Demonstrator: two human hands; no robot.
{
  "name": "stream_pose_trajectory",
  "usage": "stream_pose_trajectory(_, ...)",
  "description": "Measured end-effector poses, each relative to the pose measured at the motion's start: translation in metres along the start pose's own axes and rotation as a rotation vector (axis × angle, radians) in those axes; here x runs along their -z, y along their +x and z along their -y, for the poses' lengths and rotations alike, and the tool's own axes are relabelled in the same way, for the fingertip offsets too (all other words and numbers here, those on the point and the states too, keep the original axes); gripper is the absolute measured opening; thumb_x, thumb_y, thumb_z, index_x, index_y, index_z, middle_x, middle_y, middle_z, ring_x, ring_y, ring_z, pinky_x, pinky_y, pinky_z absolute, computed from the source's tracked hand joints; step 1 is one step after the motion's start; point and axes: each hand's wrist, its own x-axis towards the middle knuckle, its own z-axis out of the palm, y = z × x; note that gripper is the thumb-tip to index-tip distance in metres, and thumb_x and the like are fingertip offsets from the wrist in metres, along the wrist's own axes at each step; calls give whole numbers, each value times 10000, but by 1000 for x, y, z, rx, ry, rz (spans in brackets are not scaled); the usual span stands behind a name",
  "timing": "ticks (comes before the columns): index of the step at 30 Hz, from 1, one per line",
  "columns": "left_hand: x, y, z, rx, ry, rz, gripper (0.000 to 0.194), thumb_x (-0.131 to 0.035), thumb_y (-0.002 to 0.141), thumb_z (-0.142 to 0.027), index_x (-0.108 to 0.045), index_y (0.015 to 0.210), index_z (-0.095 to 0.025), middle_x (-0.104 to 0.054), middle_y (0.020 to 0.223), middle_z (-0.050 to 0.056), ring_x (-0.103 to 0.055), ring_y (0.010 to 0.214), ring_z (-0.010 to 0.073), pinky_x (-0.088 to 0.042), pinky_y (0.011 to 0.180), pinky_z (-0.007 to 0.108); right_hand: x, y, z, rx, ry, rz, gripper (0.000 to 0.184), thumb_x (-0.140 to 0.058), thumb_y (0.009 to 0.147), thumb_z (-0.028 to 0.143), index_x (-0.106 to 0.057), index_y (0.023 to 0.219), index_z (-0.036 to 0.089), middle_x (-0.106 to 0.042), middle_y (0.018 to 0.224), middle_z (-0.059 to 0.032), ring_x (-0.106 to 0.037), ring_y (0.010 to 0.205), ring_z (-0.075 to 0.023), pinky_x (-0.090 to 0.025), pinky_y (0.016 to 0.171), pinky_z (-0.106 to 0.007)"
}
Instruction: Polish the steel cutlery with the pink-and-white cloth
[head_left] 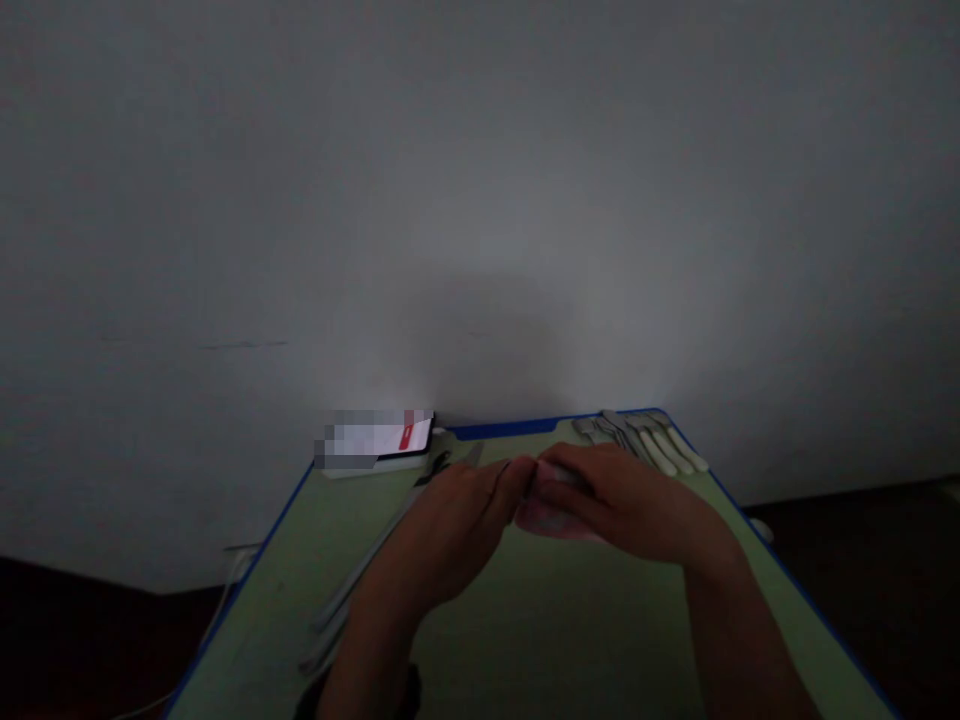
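Observation:
My right hand (622,495) is closed around a crumpled pink cloth (551,520), held above the middle of the table. My left hand (461,515) meets it from the left, its fingertips pressed together against the cloth's left end. Whatever lies between the left fingers is hidden by the hand and the dim light. A grey blade-like tip (474,454) shows just behind my left hand. Past my right hand lie several pieces of cutlery with pale handles (667,450), side by side at the back right corner.
The pale green table (555,640) has a blue rim and stands against a grey wall (480,200). A phone with a lit screen (382,440) rests at the back left. Long grey strips (352,590) lie beside my left forearm. A white cable (221,610) hangs at the left.

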Motion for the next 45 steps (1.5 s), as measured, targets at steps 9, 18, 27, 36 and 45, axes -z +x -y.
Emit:
stream_pose_trajectory(9,4,6,-19,65,-158,23,444,-261,996,-282,-639,785,-183,-659,610,-4,-590,517,139,-412,533,243,14,-10,15,38,218,-129,302,-351,963,362,-612,1032,227,-678,908,-12,-598,781,-124,-408,705,-253)
stream_pose_trajectory(18,6,8,-11,128,-91,-151,427,-274,987,-268,-610,747,-163,-637,600,-10,-558,481,104,-362,479,215,8,-9,17,-55,126,-32,305,-378,944,414,-566,883,183,-644,803,-27,-549,687,-125,-380,639,-269)
stream_pose_trajectory(27,3,7,-3,186,-102,-241,389,-296,984,-270,-660,893,-162,-708,664,14,-643,543,129,-432,517,229,14,-8,23,75,267,-202,323,-383,944,405,-619,1085,235,-679,991,-30,-607,874,-151,-448,772,-276)
stream_pose_trajectory(36,6,8,-6,69,-71,-342,407,-316,969,-229,-569,656,-168,-600,534,-6,-506,435,100,-352,472,235,3,-4,29,36,164,-88,285,-395,944,371,-604,1018,192,-674,925,-58,-599,831,-169,-431,742,-295)
stream_pose_trajectory(45,14,4,-14,86,-288,-193,375,-330,973,-226,-466,626,-184,-535,534,-42,-478,462,84,-329,484,227,9,-9,27,14,-23,-61,259,-469,903,414,-593,887,188,-650,795,-27,-540,689,-136,-336,627,-273)
